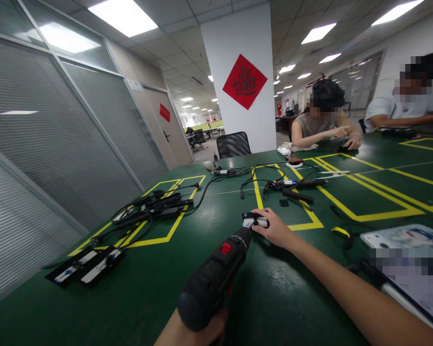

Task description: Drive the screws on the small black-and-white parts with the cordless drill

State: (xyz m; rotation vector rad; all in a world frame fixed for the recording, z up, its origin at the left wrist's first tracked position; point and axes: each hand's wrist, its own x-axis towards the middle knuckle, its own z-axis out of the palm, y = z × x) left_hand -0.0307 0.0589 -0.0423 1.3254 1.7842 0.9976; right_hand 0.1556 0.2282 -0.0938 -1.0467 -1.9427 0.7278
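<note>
In the head view my left hand (202, 331) is wrapped round the grip of a black cordless drill (216, 276) with a red switch on top. Its chuck points away from me, up to a small black-and-white part (250, 221). My right hand (274, 229) reaches in from the right and pinches this part, along with a pale cylindrical piece (262, 222), between thumb and fingers. The drill's nose meets or overlaps the part; whether a bit enters it is hidden.
Yellow tape outlines areas on the green table (216, 202). Left lie tangled black cables (162, 204) and two dark strips (101, 264). A pen-like tool (303, 182) lies beyond my right hand. A phone (404, 238) is at right. Two people (321, 115) sit across.
</note>
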